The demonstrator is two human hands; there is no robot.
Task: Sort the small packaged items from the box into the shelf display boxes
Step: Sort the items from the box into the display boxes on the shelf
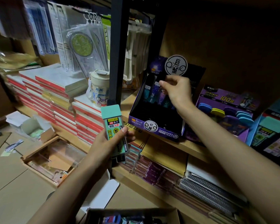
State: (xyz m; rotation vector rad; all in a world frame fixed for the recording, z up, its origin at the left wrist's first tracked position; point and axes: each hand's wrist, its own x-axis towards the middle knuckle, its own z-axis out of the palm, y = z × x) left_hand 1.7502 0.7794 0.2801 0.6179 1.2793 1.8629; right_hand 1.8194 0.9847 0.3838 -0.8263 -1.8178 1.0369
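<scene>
Teal lead packs (116, 126) sit stacked in the left grip (113, 143), thumb over them. That frees the right grip (176, 89) to pinch a dark pack (159, 78) inside the purple display box (152, 125) on the shelf (191, 148); the source box (171, 214) is below.

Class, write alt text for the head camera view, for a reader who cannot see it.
The left hand grips a mint-green 2B 0.7 lead case while the right hand reaches into a purple display box on the wooden shelf, fingers pinched; what they hold is unclear.
</scene>
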